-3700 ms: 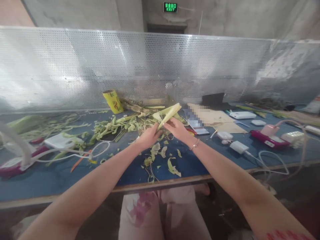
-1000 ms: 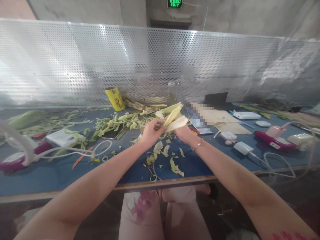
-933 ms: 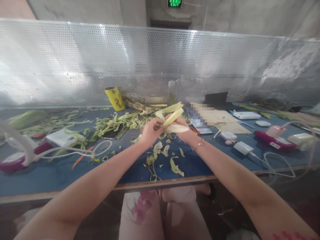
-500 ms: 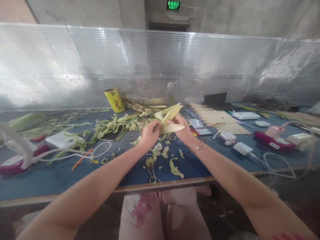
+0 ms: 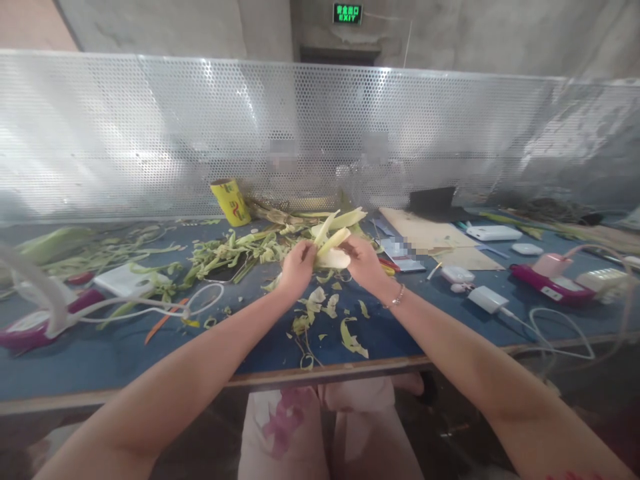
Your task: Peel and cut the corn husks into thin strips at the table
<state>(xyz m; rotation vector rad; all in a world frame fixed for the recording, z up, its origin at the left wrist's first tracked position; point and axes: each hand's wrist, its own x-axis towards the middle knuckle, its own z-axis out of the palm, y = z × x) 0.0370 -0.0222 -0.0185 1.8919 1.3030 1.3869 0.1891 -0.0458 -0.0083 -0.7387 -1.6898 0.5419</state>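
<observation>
Over the middle of the table, my left hand (image 5: 299, 268) is closed around the base of a bundle of pale yellow-green husk leaves (image 5: 330, 252). The leaves fan out upward and to the right, with a broad whitish one lowest. My right hand (image 5: 364, 261) is closed, its bent fingers pinching at the right edge of the leaves; the fingertips are partly hidden. Torn leaf scraps (image 5: 314, 303) lie on the blue table below my hands. Left of them is a heap of wilted green leaves and stalks (image 5: 235, 252), partly covering a dark flat object.
A yellow cardboard tube (image 5: 231, 202) leans near the perforated metal screen (image 5: 200, 133). Brown paper (image 5: 425, 230), a phone-like device (image 5: 403, 253), a white charger (image 5: 487, 299) and a purple power strip (image 5: 555, 283) are to the right. White cables (image 5: 150, 309) loop at left.
The leaves have spread apart in my hands, and their tips have shifted. My right hand has turned slightly and drawn down and right; the left has stayed nearly in place.
</observation>
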